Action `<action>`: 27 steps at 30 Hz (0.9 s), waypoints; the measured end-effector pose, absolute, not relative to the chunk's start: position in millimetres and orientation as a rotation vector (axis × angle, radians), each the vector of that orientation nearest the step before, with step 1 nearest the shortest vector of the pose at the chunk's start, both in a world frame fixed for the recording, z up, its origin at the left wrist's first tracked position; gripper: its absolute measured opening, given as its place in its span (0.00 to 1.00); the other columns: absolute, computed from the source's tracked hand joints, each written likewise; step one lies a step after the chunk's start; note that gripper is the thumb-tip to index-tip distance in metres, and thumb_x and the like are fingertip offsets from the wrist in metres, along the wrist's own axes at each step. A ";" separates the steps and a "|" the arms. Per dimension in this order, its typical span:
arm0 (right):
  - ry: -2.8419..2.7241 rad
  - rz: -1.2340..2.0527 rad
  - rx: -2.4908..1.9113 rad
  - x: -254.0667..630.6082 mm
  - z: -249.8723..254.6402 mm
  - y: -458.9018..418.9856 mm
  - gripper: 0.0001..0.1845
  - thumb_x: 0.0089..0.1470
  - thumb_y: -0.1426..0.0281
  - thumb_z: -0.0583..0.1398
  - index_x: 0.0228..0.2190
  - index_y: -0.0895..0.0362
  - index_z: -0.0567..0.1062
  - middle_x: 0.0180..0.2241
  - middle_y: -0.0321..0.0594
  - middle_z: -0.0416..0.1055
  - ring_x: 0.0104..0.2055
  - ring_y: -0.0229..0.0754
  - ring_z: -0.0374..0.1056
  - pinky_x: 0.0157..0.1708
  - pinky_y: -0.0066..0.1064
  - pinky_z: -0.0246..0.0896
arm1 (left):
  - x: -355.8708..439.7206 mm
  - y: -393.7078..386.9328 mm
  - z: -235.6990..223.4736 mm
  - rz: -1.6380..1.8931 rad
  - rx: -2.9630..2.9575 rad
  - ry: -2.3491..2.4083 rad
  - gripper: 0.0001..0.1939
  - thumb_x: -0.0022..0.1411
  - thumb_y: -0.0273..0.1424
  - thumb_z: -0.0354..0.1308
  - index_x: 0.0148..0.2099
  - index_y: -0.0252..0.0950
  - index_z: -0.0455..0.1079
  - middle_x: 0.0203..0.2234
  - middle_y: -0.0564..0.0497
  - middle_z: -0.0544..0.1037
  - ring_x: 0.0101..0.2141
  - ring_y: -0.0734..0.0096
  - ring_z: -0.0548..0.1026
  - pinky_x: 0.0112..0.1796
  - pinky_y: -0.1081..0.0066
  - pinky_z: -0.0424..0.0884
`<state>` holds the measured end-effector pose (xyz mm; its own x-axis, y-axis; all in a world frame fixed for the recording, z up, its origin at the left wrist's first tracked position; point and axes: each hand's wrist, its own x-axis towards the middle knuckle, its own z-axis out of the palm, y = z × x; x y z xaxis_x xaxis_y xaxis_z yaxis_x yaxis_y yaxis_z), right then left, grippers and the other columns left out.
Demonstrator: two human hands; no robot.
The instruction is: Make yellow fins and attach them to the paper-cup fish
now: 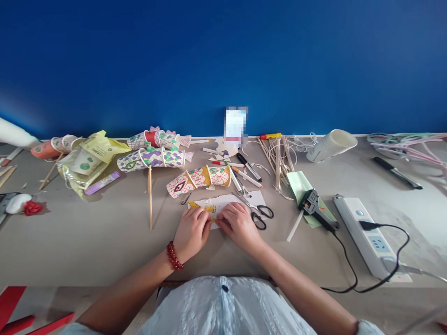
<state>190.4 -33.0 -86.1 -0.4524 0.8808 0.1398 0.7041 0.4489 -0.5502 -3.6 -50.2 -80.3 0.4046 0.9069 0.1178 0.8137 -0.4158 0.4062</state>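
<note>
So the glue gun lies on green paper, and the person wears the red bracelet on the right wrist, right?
Not quite: the head view shows the red bracelet on the left wrist, not the right. The glue gun does lie on green paper.

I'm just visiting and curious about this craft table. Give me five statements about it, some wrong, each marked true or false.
1. The left hand and right hand meet at a small yellow piece. True.
2. The red bracelet is on the right wrist. False: it is on the left.
3. Black-handled scissors lie beside the right hand. True.
4. The glue gun lies on the power strip. False: it rests on green paper.
5. A black plug is in the power strip. True.
</note>
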 end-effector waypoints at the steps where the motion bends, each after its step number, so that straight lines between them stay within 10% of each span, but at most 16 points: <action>1: -2.298 0.592 -1.342 190.0 -85.3 -32.2 0.04 0.59 0.72 0.63 0.31 0.56 0.76 0.33 0.41 0.74 0.40 0.47 0.67 0.47 0.39 0.58 | -3.7 -50.1 -80.5 0.465 2.377 1.504 0.06 0.67 0.25 0.51 0.36 0.39 0.63 0.33 0.48 0.72 0.37 0.59 0.72 0.38 0.61 0.67; 27: -2.249 0.596 -1.478 194.6 -92.3 -29.7 0.11 0.55 0.65 0.69 0.37 0.54 0.74 0.39 0.41 0.73 0.43 0.50 0.66 0.47 0.39 0.58 | -8.1 -36.8 -79.0 0.408 2.309 1.447 0.06 0.65 0.26 0.58 0.43 0.38 0.65 0.35 0.49 0.78 0.37 0.59 0.76 0.37 0.61 0.67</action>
<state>194.6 -29.7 -92.3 -0.3727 0.9243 0.0828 0.7619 0.3557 -0.5413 -8.1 -36.8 -79.0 0.4265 0.9036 0.0413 0.7918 -0.3950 0.4659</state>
